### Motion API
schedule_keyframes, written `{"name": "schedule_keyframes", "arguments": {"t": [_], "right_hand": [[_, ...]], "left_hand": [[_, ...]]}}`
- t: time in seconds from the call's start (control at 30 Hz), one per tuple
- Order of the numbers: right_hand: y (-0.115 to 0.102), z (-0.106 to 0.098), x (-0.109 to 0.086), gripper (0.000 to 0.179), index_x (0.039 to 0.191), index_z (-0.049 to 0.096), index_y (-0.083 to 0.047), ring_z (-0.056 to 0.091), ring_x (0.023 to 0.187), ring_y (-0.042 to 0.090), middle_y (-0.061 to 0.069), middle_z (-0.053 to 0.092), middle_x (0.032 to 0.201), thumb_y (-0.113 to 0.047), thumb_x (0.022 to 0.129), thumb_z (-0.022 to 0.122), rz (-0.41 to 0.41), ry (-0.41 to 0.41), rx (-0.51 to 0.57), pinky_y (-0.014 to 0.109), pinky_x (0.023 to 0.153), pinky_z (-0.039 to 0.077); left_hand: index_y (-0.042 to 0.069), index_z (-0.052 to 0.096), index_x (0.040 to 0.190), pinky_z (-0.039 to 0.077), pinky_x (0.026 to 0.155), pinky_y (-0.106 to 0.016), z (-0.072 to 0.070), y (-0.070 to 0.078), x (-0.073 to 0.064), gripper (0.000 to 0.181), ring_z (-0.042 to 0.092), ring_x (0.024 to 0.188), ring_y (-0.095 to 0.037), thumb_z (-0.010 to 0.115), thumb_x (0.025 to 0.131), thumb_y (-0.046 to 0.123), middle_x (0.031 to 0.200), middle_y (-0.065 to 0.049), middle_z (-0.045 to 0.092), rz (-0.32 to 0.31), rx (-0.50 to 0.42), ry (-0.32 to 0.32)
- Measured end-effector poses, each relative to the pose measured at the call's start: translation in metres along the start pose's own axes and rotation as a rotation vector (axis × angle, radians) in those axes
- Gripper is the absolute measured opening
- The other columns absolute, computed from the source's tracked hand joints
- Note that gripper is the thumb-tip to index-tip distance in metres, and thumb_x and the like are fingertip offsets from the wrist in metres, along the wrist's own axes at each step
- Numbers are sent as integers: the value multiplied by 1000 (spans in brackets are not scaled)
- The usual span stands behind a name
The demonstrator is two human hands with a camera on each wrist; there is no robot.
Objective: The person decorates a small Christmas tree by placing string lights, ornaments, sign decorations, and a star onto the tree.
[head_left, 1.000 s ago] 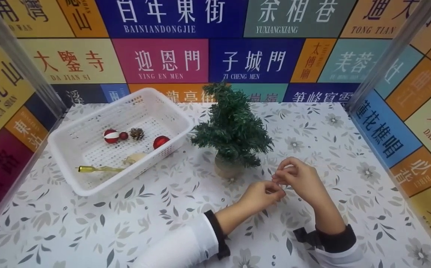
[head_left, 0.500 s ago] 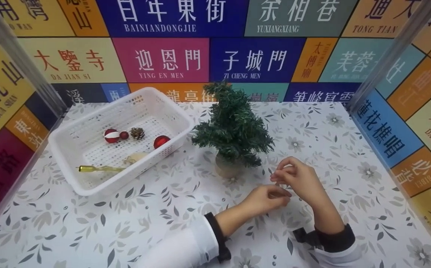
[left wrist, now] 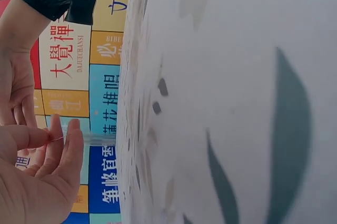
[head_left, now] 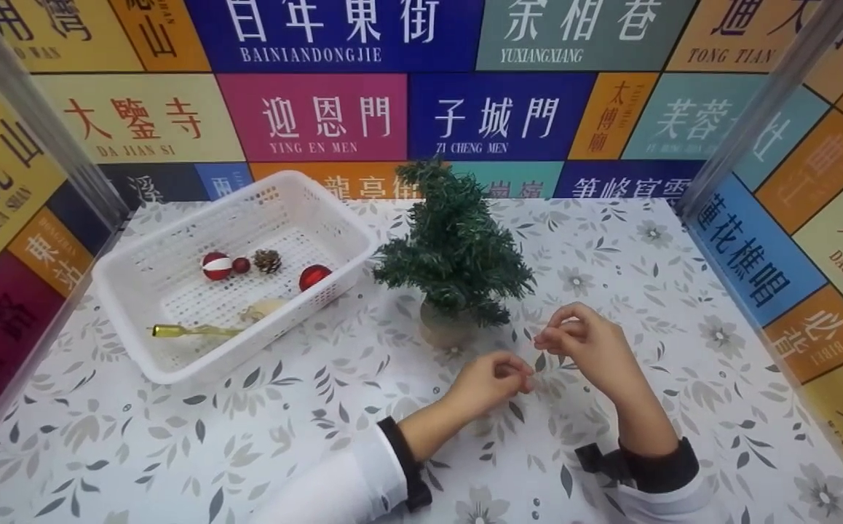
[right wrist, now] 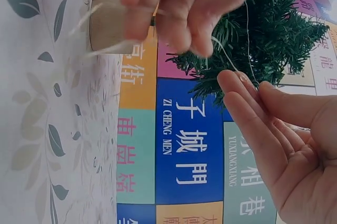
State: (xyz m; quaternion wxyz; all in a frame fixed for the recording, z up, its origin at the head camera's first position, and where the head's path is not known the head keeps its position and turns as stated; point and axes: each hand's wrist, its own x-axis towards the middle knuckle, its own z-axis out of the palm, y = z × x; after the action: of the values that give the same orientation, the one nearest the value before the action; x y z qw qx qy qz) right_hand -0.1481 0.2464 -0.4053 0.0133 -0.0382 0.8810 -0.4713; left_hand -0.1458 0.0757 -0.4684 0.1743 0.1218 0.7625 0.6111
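My left hand and right hand are raised in front of a small green Christmas tree, a short gap between their fingertips. A thin white string runs between them in the right wrist view. The right thumb and forefinger pinch it there; the left fingers above hold its other part, with blurred strands trailing past them. In the left wrist view, a fine piece of the string shows at the left thumb tip. In the head view it is too thin to make out.
Left of the tree, a white perforated basket holds a red-and-white ball, a pine cone, a shiny red ball and a gold-tipped item. Printed panels wall in the floral-covered table.
My left hand first shifts slightly right under the right fingers, then draws back left, widening the gap between the hands. The right hand hardly moves; tree and basket stay put.
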Motion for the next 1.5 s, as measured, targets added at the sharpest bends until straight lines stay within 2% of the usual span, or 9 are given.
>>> {"name": "schedule_keyframes", "arguments": {"t": [0.17,0.27,0.4,0.67,0.83,0.93,1.17,1.3,1.5], "right_hand": [[1,-1,1,17,100,55,0,73,81,13,16,74,93,-16,97,59,8,20,22,21,74,58],[2,-1,2,19,101,54,0,71,79,7,16,74,93,-18,97,58,29,27,43,20,74,58],[1,-1,2,21,106,52,0,71,79,6,16,74,95,-18,98,58,39,38,47,19,74,57],[-1,-4,2,36,129,45,-4,70,80,3,17,73,99,-14,97,58,30,39,49,19,76,57],[1,-3,3,24,115,59,-2,72,83,8,14,74,99,-17,97,59,28,41,38,16,75,56],[0,-3,3,25,109,62,1,72,86,7,14,74,101,-21,97,60,31,43,39,14,76,55],[0,-4,1,28,115,63,0,70,94,6,12,72,110,-22,97,60,-4,30,40,13,80,53],[0,-4,1,27,112,65,-4,70,92,3,10,73,107,-24,93,65,-3,88,22,11,77,51],[0,-1,3,26,103,69,-4,66,79,-7,9,75,96,-27,90,68,2,201,17,11,74,51]], "left_hand": [[7,71,100,58,61,-27,-15,-1,-7,13,67,76,-22,61,92,8,82,-5,71,-37,18,10],[5,72,101,58,67,-26,-24,-1,-13,14,67,77,-18,63,92,10,83,-8,71,2,63,17],[5,73,103,53,66,-19,-38,2,-24,15,66,76,-14,63,93,12,87,-9,72,83,196,38],[10,73,103,49,64,-18,-62,15,-42,17,61,72,-8,61,95,19,88,-3,67,202,393,93],[13,73,104,49,69,-20,-70,24,-48,17,60,75,-10,61,95,21,91,-2,66,241,438,130],[12,73,104,50,70,-22,-72,28,-50,17,61,76,-11,61,95,21,92,-2,67,259,443,142],[11,72,103,52,70,-21,-77,38,-53,17,62,76,-10,61,95,21,93,-2,66,278,388,161],[10,71,103,51,64,-19,-78,42,-55,16,59,72,-6,62,94,20,91,-2,63,290,326,155],[9,71,102,52,61,-19,-82,44,-58,15,58,68,-4,65,93,19,89,-2,62,276,288,94]]}}
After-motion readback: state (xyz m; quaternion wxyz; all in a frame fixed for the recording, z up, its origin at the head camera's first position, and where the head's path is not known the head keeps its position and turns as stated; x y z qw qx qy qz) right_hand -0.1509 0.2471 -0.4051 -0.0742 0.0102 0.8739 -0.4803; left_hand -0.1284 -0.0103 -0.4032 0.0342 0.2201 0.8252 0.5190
